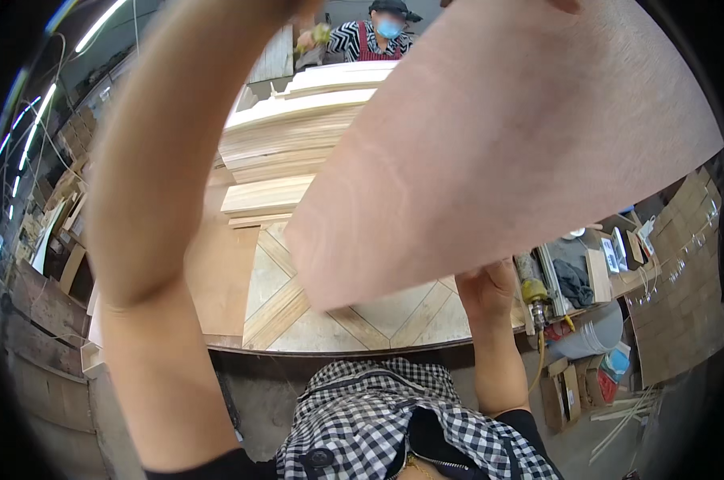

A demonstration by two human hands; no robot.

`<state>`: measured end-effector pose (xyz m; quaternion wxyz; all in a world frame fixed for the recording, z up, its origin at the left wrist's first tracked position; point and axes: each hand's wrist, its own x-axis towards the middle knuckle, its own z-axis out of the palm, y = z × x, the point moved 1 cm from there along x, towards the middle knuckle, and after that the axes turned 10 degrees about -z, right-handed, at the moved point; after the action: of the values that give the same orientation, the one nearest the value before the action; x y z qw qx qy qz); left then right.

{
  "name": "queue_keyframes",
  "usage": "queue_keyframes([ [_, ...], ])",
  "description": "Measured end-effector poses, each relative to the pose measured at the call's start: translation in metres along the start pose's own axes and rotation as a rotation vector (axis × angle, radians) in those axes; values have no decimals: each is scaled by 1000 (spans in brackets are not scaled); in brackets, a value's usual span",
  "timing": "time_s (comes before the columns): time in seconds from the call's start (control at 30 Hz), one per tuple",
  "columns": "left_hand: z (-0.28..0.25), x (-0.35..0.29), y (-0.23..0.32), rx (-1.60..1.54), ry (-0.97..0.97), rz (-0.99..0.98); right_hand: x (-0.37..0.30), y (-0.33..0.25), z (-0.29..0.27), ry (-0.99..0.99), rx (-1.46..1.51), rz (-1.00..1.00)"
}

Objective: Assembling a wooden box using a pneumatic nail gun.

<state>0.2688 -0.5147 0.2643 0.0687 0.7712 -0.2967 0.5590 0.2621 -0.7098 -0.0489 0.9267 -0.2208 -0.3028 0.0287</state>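
Above the workbench [354, 346], both hands hold up a plywood sheet [506, 136].

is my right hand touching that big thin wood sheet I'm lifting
Touching. The head view shows the right hand gripping the lower edge of the thin wood sheet, fingers wrapped up against its underside.
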Motion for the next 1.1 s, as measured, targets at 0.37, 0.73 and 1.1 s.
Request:
queue_keyframes([
  [0.37,68,-324,-41,-614,-1009,-908,-76,80,7,419,126,76],
  [0.73,-5,-395,-27,-119,-920,-756,-147,117,-16,359,-358,964],
  [1.1,-10,-383,93,-356,-768,-572,-87,-26,-46,-304,-1777,-373],
])
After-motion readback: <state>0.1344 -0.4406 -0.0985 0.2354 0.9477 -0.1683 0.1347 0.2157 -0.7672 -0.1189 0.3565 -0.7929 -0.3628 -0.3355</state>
